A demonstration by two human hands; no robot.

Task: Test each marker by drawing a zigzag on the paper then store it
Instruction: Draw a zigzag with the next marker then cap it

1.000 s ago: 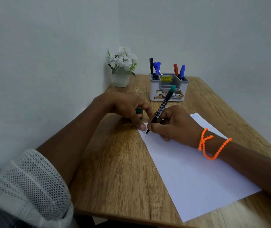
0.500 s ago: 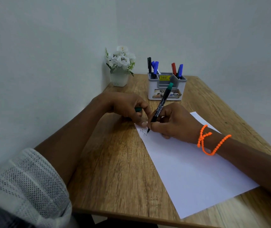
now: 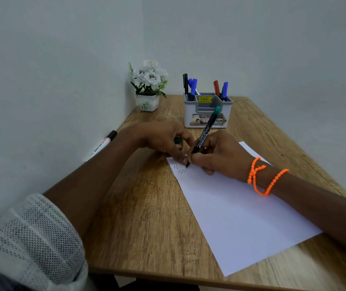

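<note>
My right hand grips a black marker with a green end, its tip touching the far left corner of the white paper. Small zigzag lines show on the paper just left of the tip. My left hand rests at that paper corner, closed on the green cap. A grey organiser at the back holds black, blue and red markers. Another marker with a black cap lies along the left wall, partly hidden by my left forearm.
A white pot of white flowers stands in the back left corner. The wooden table meets walls on the left and at the back. An orange bead bracelet circles my right wrist.
The marker tip has moved on the paper and more zigzag lines have appeared. The camera shifted a little, bringing the marker by the left wall into view.
</note>
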